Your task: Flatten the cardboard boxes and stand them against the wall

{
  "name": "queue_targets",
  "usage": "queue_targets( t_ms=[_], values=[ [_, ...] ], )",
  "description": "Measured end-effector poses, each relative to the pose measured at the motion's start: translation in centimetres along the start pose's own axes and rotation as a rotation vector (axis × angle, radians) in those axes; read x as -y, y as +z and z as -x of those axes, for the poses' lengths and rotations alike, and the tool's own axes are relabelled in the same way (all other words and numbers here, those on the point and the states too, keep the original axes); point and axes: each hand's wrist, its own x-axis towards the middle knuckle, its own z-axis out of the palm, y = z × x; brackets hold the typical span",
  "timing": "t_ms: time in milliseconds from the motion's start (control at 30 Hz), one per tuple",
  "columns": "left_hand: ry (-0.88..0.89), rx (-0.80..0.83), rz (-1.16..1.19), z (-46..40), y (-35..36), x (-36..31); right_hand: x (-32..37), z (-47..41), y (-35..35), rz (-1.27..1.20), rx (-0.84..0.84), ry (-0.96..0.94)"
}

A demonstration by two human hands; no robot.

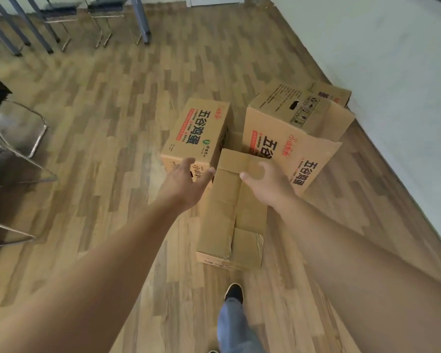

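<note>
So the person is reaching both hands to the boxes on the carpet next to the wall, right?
Not carpet. The head view shows a wooden plank floor. The rest holds: the left hand and right hand both reach toward the cardboard boxes, which sit near the wall.

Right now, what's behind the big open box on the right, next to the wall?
Behind the open box, another cardboard box shows its top edge, close to the white wall. The open box covers the rest of it.

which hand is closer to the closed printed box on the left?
Left. The left hand reaches over the closed printed box's near edge; the right hand hovers over the plain box beside it.
</note>
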Motion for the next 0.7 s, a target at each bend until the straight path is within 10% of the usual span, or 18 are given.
queue_targets(
  t_ms=[700],
  values=[
    [-0.180,0.465,0.069,-26.9,31.9,24.6,-18.3,-26.4,32.1,-0.017,0.026,0.545]
  ],
)
